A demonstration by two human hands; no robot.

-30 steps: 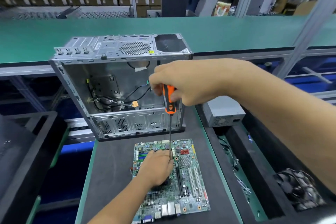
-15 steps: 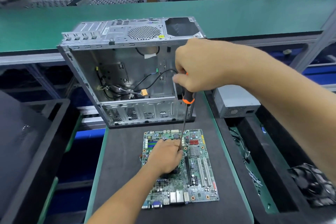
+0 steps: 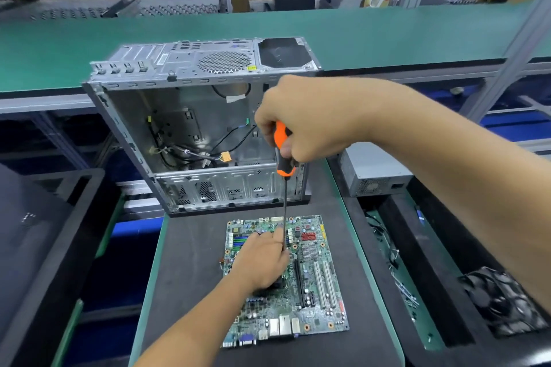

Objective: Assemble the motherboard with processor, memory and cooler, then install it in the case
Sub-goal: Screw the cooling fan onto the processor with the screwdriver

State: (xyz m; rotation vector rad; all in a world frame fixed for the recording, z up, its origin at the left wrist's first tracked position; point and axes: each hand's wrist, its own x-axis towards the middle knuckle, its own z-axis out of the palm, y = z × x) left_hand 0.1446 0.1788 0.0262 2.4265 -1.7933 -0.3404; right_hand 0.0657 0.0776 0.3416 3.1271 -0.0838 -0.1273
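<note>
The left hand [image 3: 258, 259] rests curled on the flat green motherboard [image 3: 316, 286], fingertips pinching the thin steel shaft; above it the right hand [image 3: 304, 119] clamps the orange-and-black screwdriver [image 3: 283, 158] handle; behind stands the open, perforated sheet-metal case [image 3: 190, 116].

Right hand [image 3: 307, 119] regripped; screwdriver [image 3: 284, 188] handle shows orange again.

Green motherboard [image 3: 313, 301], orange-and-black screwdriver [image 3: 283, 155], silver-grey case [image 3: 190, 68], black mat [image 3: 190, 262]
</note>
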